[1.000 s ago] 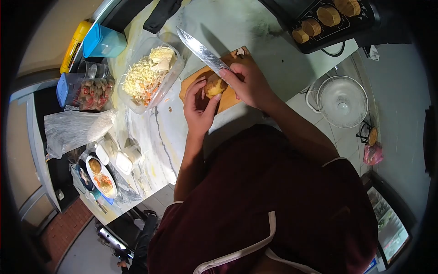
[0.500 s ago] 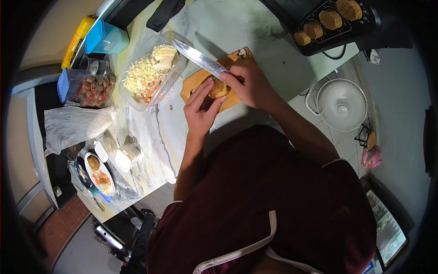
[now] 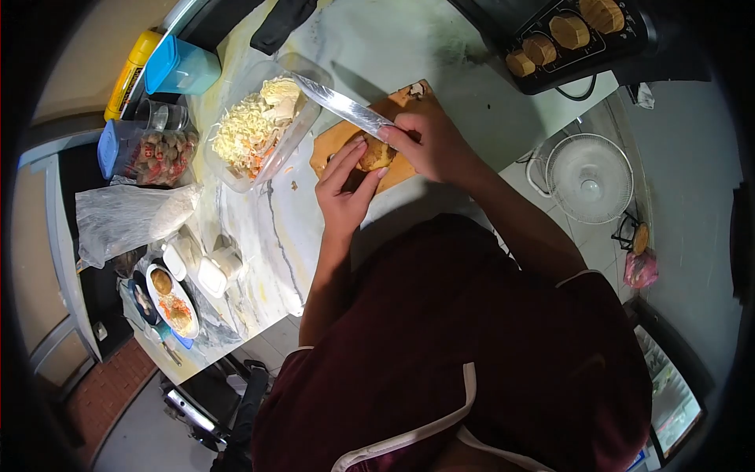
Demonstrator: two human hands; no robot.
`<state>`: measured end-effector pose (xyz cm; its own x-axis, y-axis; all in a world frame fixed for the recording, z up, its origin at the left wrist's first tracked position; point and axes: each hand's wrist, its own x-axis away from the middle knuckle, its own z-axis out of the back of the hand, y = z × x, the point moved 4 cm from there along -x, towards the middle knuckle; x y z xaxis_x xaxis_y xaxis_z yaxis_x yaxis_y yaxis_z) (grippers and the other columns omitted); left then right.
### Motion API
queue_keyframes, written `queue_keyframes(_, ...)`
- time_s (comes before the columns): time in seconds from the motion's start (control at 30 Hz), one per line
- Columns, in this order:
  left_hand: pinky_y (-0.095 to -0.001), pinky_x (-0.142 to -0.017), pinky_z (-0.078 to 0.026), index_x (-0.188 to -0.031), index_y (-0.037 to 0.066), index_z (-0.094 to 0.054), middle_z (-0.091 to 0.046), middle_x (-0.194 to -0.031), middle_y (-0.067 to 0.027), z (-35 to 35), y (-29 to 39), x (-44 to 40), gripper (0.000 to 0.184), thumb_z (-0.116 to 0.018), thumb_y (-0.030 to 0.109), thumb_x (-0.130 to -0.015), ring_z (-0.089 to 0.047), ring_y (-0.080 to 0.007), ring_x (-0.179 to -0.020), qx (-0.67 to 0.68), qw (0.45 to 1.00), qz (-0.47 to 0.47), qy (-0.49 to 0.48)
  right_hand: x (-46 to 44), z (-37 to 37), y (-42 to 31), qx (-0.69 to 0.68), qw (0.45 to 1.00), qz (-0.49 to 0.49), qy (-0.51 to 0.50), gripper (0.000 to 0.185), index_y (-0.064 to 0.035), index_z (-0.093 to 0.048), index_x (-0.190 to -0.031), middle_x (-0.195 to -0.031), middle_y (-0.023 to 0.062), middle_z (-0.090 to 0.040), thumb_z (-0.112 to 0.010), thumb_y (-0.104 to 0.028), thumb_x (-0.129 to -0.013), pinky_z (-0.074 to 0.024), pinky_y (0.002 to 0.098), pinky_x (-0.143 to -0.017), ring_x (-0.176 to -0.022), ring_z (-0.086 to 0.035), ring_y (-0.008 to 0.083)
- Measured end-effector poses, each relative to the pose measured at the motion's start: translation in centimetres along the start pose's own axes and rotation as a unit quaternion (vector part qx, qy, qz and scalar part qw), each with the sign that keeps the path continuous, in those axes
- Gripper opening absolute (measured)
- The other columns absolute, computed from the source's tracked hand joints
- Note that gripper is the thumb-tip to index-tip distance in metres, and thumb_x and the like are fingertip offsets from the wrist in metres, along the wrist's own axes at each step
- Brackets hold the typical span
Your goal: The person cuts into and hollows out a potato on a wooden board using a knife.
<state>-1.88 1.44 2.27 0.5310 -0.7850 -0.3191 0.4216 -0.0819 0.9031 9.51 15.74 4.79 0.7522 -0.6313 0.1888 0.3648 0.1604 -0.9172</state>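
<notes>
White oval plate (image 3: 180, 288) sits just past eight o'clock on the marbled worktop (image 3: 267, 244). Between ten and eleven is a clear plastic tub (image 3: 292, 151) of shredded vegetables (image 3: 245, 130). Near twelve, the left hand (image 3: 344, 191) pinches a brown-and-yellow potato (image 3: 376, 156) between thumb and fingers over a wooden board (image 3: 399, 171). At one, the right hand (image 3: 431, 151) grips a knife (image 3: 340, 104), blade pointing to ten.

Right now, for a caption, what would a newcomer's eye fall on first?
Probably the long metal knife in the right hand, angled over the tan wooden board. Next, the rounded brown-yellow food in the left hand. Then the clear plastic tub of pale and orange shreds, left of the board.
</notes>
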Motion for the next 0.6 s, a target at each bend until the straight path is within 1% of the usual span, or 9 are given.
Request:
queue_keyframes(0.07,-0.0333,-0.096,-0.048,-0.114,-0.003,-0.067,-0.065,-0.121,-0.0182,-0.1,0.0,0.0,0.045,-0.081,0.000,-0.071,-0.063,-0.0263,-0.111,0.011,1.000,-0.009,-0.003,-0.2,0.3,-0.2,0.050,0.998,0.037,0.023,0.037,-0.0018,-0.056,-0.072,-0.055,0.0011,-0.046,-0.060,-0.031,-0.095,-0.0365,0.0285,-0.048,-0.050,-0.044,0.0082)
queue_keyframes(0.2,-0.0332,-0.095,-0.048,-0.114,-0.002,-0.067,-0.065,-0.121,-0.0182,-0.1,0.1,-0.1,0.045,-0.081,0.000,-0.071,-0.063,-0.0261,-0.111,0.012,1.000,-0.007,-0.003,-0.4,0.2,0.4,0.013,1.000,0.010,0.010,0.037,-0.0023,-0.056,-0.071,-0.055,0.0012,-0.047,-0.060,-0.030,-0.096,-0.0380,0.0289,-0.047,-0.048,-0.046,0.0078)
queue_keyframes(0.27,-0.0356,-0.102,-0.045,-0.118,-0.004,-0.065,-0.062,-0.124,-0.0191,0.0,-0.1,0.1,0.045,-0.077,-0.002,-0.075,-0.059,-0.0269,-0.117,0.013,1.000,0.002,-0.019,-0.5,-0.3,0.9,-0.004,0.999,0.037,-0.016,0.038,-0.0023,-0.055,-0.071,-0.055,0.0012,-0.047,-0.060,-0.030,-0.096,-0.0380,0.0288,-0.047,-0.048,-0.046,0.0076)
queue_keyframes(0.4,-0.0356,-0.102,-0.044,-0.118,-0.004,-0.065,-0.063,-0.124,-0.0190,-0.2,0.4,0.0,0.045,-0.077,-0.002,-0.075,-0.060,-0.0268,-0.116,0.008,1.000,-0.008,-0.022,-0.6,0.3,0.3,0.007,1.000,0.014,-0.001,0.037,-0.0026,-0.056,-0.071,-0.054,0.0007,-0.045,-0.060,-0.030,-0.096,-0.0380,0.0290,-0.047,-0.047,-0.046,0.0078)
queue_keyframes(0.47,-0.0354,-0.102,-0.044,-0.117,-0.004,-0.065,-0.062,-0.124,-0.0189,-0.1,0.1,0.0,0.045,-0.078,-0.003,-0.074,-0.059,-0.0267,-0.116,0.013,1.000,0.009,-0.009,-0.4,0.0,-0.3,0.007,0.995,0.097,-0.001,0.037,-0.0019,-0.055,-0.070,-0.054,0.0015,-0.044,-0.060,-0.029,-0.095,-0.0366,0.0297,-0.048,-0.049,-0.044,0.0086)
queue_keyframes(0.5,-0.0354,-0.102,-0.044,-0.117,-0.004,-0.065,-0.062,-0.124,-0.0189,-0.1,-0.1,0.0,0.045,-0.078,-0.003,-0.074,-0.059,-0.0267,-0.116,0.013,1.000,0.010,-0.008,-0.5,0.1,-0.3,0.008,0.995,0.096,-0.001,0.037,-0.0019,-0.055,-0.070,-0.054,0.0015,-0.044,-0.060,-0.029,-0.095,-0.0366,0.0297,-0.048,-0.049,-0.044,0.0086)
queue_keyframes(0.57,-0.0351,-0.102,-0.044,-0.118,-0.004,-0.065,-0.062,-0.125,-0.0184,-0.1,-0.1,0.3,0.045,-0.077,-0.003,-0.074,-0.058,-0.0262,-0.118,0.026,1.000,0.003,-0.012,-0.6,0.2,-0.1,0.064,0.994,0.081,0.033,0.037,-0.0006,-0.055,-0.070,-0.055,0.0031,-0.044,-0.061,-0.027,-0.095,-0.0350,0.0305,-0.050,-0.052,-0.041,0.0096)
queue_keyframes(0.6,-0.0351,-0.102,-0.044,-0.118,-0.004,-0.065,-0.062,-0.125,-0.0184,-0.1,-0.2,0.3,0.045,-0.077,-0.003,-0.074,-0.058,-0.0262,-0.118,0.025,1.000,0.003,-0.014,-0.5,0.3,-0.4,0.062,0.994,0.081,0.034,0.037,-0.0006,-0.055,-0.070,-0.055,0.0031,-0.044,-0.061,-0.027,-0.095,-0.0350,0.0305,-0.050,-0.052,-0.041,0.0096)
